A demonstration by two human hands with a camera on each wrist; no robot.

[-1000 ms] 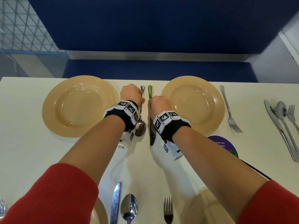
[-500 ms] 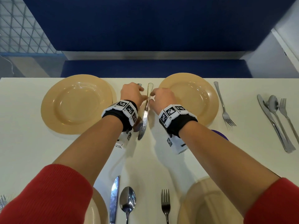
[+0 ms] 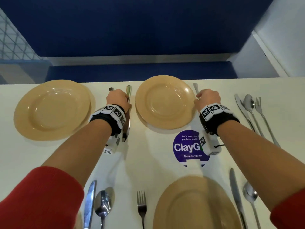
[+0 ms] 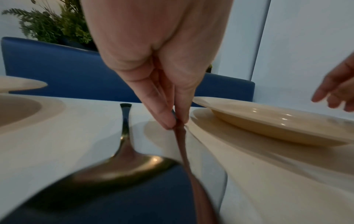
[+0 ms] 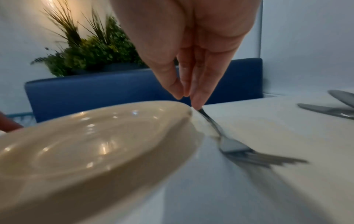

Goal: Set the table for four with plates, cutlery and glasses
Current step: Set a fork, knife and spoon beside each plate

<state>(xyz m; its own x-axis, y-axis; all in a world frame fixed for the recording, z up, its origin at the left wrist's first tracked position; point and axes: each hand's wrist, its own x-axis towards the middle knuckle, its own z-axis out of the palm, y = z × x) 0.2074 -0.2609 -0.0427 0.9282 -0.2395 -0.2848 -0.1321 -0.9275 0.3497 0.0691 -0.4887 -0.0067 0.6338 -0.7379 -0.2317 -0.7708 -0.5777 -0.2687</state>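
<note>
We found the knife (image 3: 128, 103) held between thumb and fingertips of the left hand (image 3: 117, 100), lying just left of the far right plate (image 3: 165, 103) with a spoon (image 4: 122, 159) beside it. The right hand (image 3: 208, 99) pinched the handle of the fork (image 5: 226, 142) close against that plate's right rim. We judged this the straightening of the fourth place's cutlery; next, each piece needed squaring and releasing, with glasses nowhere in view.

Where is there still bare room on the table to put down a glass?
Bare patches: the table middle, bordered by the far right plate, the purple sticker and the near fork; also below the far left plate. Crowded: between the far plates, where the left hand pinches a knife beside a spoon, and the right edge cutlery.
</note>
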